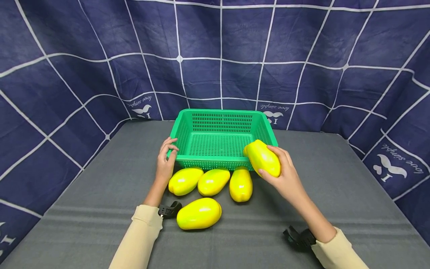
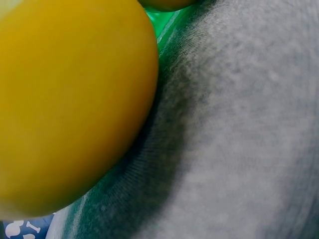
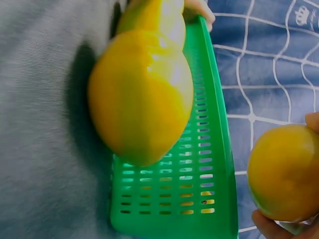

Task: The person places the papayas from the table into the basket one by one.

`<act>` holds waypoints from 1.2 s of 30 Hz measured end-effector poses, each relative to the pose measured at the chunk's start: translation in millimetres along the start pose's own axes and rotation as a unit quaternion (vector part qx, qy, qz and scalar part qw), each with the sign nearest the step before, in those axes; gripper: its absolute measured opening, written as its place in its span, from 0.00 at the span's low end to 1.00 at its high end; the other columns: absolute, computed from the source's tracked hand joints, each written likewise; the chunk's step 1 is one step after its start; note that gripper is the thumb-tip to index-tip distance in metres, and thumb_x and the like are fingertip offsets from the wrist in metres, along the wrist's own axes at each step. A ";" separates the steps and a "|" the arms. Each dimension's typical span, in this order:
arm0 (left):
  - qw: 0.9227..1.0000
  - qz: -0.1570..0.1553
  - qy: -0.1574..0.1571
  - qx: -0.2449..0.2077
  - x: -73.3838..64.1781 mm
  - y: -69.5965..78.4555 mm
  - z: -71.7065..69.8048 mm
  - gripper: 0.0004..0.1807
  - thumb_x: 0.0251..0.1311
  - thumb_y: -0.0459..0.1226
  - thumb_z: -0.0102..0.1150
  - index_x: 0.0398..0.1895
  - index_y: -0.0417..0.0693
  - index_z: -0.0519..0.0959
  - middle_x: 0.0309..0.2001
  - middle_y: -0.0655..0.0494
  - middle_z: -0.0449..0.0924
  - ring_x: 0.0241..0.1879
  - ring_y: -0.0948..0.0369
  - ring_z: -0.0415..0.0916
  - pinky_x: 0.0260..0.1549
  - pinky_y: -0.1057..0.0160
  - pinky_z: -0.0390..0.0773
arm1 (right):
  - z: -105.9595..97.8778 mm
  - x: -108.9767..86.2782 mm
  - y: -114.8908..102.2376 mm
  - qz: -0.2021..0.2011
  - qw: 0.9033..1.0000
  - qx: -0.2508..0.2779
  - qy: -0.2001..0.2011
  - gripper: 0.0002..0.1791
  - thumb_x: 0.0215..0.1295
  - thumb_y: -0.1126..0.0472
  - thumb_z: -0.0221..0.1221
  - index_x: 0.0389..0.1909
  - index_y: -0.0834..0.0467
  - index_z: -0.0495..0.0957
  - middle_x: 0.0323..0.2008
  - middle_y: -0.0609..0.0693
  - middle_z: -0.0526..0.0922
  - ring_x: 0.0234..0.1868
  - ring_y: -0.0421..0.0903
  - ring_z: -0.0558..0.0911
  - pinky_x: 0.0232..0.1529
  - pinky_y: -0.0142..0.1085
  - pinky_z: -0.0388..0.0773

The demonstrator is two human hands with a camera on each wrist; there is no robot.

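My right hand point(image 1: 285, 173) grips a yellow papaya point(image 1: 263, 158) above the front right corner of the green plastic basket point(image 1: 221, 158). In the right wrist view, a thumb and fingertip show at the edges of the held papaya point(image 3: 286, 172). My left hand point(image 1: 165, 160) holds the basket's rim at the front left corner, with its fingers bent over the edge. Along the basket's front wall lie a left papaya point(image 1: 185, 181), a middle papaya point(image 1: 213, 182) and a right papaya point(image 1: 241, 185). Another papaya point(image 1: 199, 213) lies nearer, beside my left wrist, and fills much of the left wrist view.
A grey cloth point(image 1: 255, 239) covers the table. Behind and at both sides hangs a dark blue curtain point(image 1: 242, 45) with white grid lines, close behind the basket. Black straps point(image 1: 169, 210) are around both wrists.
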State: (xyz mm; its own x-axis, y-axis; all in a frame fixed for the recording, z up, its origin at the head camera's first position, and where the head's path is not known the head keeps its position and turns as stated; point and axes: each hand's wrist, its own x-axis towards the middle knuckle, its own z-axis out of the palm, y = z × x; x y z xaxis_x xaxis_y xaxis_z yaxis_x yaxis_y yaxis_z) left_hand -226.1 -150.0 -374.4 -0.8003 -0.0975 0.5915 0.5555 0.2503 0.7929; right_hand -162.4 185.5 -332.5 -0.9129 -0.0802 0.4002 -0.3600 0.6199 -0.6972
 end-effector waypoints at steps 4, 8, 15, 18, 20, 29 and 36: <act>1.000 0.005 0.001 0.001 0.4 -0.8 0.4 0.09 0.59 0.26 0.40 0.32 0.22 0.68 0.56 0.29 0.65 0.67 0.43 0.50 0.66 0.41 0.47 | 8.2 17.3 -1.9 0.010 1.000 0.006 0.013 0.37 0.52 0.54 0.63 0.64 0.45 0.59 0.61 0.53 0.59 0.52 0.52 0.67 0.45 0.46 0.70; 1.000 0.010 0.004 0.004 -0.8 -2.2 0.2 0.09 0.59 0.26 0.41 0.31 0.22 0.68 0.56 0.28 0.65 0.66 0.42 0.50 0.65 0.41 0.48 | 20.2 33.6 -2.5 0.025 0.999 0.013 0.023 0.37 0.52 0.52 0.62 0.64 0.45 0.59 0.61 0.53 0.59 0.51 0.53 0.68 0.46 0.47 0.68; 1.000 0.008 0.002 -0.001 -1.0 -1.6 0.6 0.10 0.59 0.25 0.40 0.32 0.20 0.68 0.56 0.28 0.65 0.67 0.41 0.49 0.65 0.40 0.47 | 40.0 54.3 -6.2 0.044 0.998 0.025 0.039 0.36 0.52 0.50 0.61 0.63 0.44 0.59 0.61 0.53 0.60 0.50 0.53 0.69 0.45 0.48 0.70; 1.000 0.005 0.003 0.001 -0.5 -1.4 -0.1 0.09 0.59 0.25 0.40 0.31 0.21 0.68 0.56 0.29 0.65 0.67 0.41 0.49 0.65 0.40 0.47 | 47.8 60.7 -6.0 0.059 0.997 0.031 0.049 0.37 0.52 0.49 0.61 0.63 0.47 0.57 0.60 0.54 0.62 0.48 0.53 0.70 0.44 0.46 0.70; 1.000 0.005 0.002 0.003 -0.2 -1.3 -0.3 0.09 0.59 0.26 0.40 0.31 0.22 0.68 0.56 0.29 0.65 0.67 0.42 0.49 0.65 0.40 0.47 | 52.5 63.6 -4.6 0.068 0.996 0.028 0.056 0.38 0.52 0.48 0.62 0.63 0.50 0.56 0.58 0.55 0.64 0.46 0.53 0.71 0.43 0.46 0.71; 1.000 0.009 0.009 -0.005 2.4 -1.1 0.3 0.10 0.59 0.26 0.41 0.32 0.21 0.68 0.56 0.30 0.66 0.67 0.43 0.50 0.65 0.40 0.48 | 62.7 69.8 2.3 0.013 0.991 -0.118 0.057 0.33 0.53 0.42 0.59 0.59 0.48 0.64 0.58 0.53 0.66 0.51 0.52 0.70 0.37 0.49 0.74; 1.000 0.006 0.004 -0.008 1.7 -1.6 0.6 0.11 0.59 0.26 0.41 0.32 0.20 0.68 0.56 0.29 0.65 0.67 0.41 0.49 0.65 0.40 0.47 | 65.2 66.2 4.3 0.011 0.987 -0.158 0.027 0.30 0.54 0.42 0.58 0.58 0.47 0.65 0.59 0.49 0.67 0.52 0.51 0.71 0.38 0.49 0.74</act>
State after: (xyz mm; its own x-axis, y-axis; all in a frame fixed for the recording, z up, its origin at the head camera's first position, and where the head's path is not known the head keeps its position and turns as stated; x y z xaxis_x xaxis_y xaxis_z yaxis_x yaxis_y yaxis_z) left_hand -228.4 -150.0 -374.8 -0.7912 -0.1026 0.6029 0.5693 0.2365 0.7874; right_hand -237.0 131.9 -347.8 -0.9053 -0.0286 0.4238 -0.2551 0.8344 -0.4886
